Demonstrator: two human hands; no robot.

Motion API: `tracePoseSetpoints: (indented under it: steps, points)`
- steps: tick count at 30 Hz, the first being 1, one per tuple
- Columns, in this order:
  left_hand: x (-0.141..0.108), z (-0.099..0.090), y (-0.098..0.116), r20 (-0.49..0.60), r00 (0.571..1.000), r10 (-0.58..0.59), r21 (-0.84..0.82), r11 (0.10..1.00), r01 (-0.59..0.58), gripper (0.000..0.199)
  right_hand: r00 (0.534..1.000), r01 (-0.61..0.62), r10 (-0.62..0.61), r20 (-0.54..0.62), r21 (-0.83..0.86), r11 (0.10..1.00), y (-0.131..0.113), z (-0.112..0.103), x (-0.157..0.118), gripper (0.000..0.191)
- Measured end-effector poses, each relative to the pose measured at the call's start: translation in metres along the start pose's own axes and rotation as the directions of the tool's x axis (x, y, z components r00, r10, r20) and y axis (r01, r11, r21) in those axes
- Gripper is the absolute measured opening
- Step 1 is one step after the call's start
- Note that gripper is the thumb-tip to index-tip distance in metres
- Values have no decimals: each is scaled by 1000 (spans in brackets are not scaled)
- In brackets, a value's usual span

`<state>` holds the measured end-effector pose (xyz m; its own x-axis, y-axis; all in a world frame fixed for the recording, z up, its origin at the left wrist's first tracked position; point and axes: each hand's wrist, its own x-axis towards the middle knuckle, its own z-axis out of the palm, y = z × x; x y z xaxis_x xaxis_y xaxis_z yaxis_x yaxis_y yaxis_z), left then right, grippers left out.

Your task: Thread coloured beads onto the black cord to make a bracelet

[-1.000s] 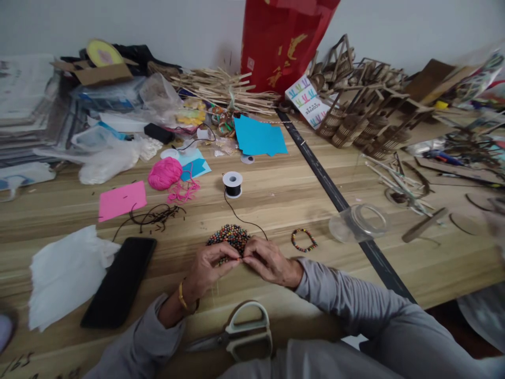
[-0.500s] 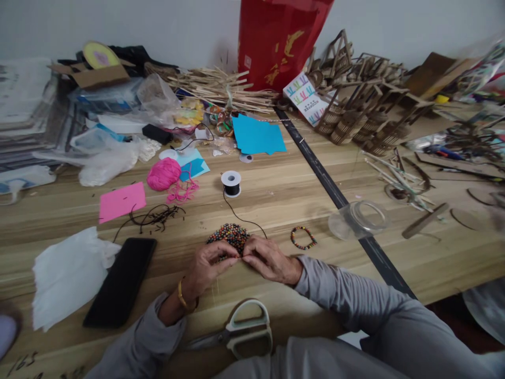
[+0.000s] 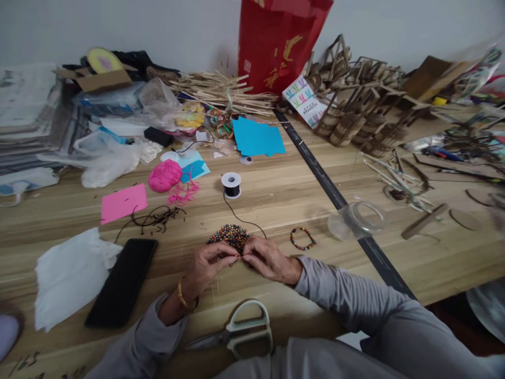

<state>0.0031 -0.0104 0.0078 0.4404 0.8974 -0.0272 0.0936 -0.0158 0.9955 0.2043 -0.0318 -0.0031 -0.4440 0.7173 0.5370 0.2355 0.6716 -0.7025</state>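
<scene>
Wood-grain table (image 3: 292, 195) cluttered at far side, pale wall (image 3: 189, 31) behind. Multicoloured bead pile (image 3: 231, 235) just beyond left hand (image 3: 209, 260) and right hand (image 3: 270, 259), partly hidden. Left pinching tiny reddish bead (image 3: 239, 255); right beside it, pinched narrow, hold too small to tell. Black cord (image 3: 243, 220) runs from spool (image 3: 231, 184) toward right hand.

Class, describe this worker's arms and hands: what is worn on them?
Both arms are in grey long sleeves, the fabric wrinkled. The left cuff sits back from the wrist, where a gold-coloured bracelet shows. The left hand and right hand are gloveless. No bracelet shows on the right wrist.
</scene>
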Motion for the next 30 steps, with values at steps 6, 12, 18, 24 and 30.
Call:
tracePoseSetpoints:
  steps: [6, 12, 18, 24, 30]
  points:
    - [-1, 0, -1, -8, 1000, 4, 3, 1000, -4, 11, 1000, -12, 12, 5, 4, 1000, 1, 0, -1, 12]
    - [-1, 0, -1, -12, 1000, 18, 11, 1000, -18, 12, 1000, -21, 21, 21, -9, 1000, 1, 0, -1, 13]
    - [-1, 0, -2, 3, 1000, 22, 0, 1000, -22, 11, 1000, -22, 22, 19, 0, 1000, 1, 0, -2, 12]
    - [0, 1, 0, 8, 1000, 7, -27, 1000, -6, 14, 1000, -15, 15, 25, -1, 1000, 1, 1, -1, 13]
    - [0, 2, 1, 28, 999, 30, -61, 998, -29, 16, 1000, -11, 11, 11, 0, 1000, -1, 0, 0, 14]
